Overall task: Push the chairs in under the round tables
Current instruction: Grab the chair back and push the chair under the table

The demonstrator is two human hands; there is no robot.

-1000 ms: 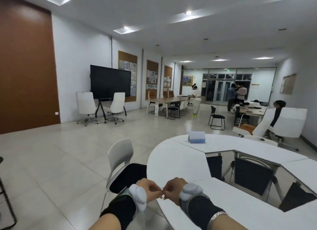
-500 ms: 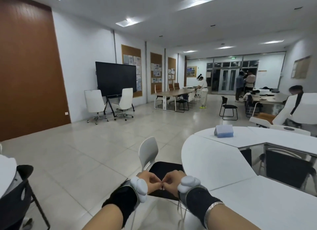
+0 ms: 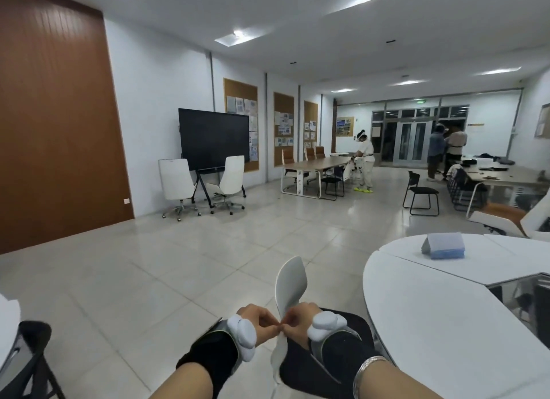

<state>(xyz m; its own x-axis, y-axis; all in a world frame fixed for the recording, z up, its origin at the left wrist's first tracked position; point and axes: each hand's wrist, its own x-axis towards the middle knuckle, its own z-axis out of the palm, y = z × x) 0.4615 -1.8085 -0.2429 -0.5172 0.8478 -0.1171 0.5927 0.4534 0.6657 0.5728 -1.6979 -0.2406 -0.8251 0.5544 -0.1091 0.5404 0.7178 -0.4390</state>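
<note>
**Head view: hands joined before a chair at the round tabletop**

- Left hand (image 3: 258, 324): at 6 o'clock, low centre. Fingers curled in, fingertips pinched against those of the other hand; grip closed, holding nothing that can be made out. Black wrist wrap with a white padded device on the wrist.
- Right hand (image 3: 297, 322): just beside the left, fingertips touching it. Grip likewise closed on nothing that can be seen. Same black wrap and white device; a silver bracelet (image 3: 367, 370) on the forearm.
- Chair (image 3: 291, 285): white shell back, black seat, directly behind the hands at 6 o'clock. The seat lies just beside the tabletop's edge, its back turned toward the open floor; not tucked under.
- Round tabletop (image 3: 431, 318): white, built of curved segments, at 4 o'clock.
- Tissue box (image 3: 443, 245): pale blue and white, on the tabletop's far segment at 3 o'clock. No readable print.
- Dark screen (image 3: 213, 138): on a stand at 11 o'clock, a white office chair at either side.
- Notice boards (image 3: 240, 110): cork panels with pinned sheets along the wall at 12 o'clock; writing too small to read.
- Exit sign (image 3: 419, 101): green, above the glass doors at 1 o'clock; lettering illegible.
- Three people stand far off at 1 o'clock.
</note>
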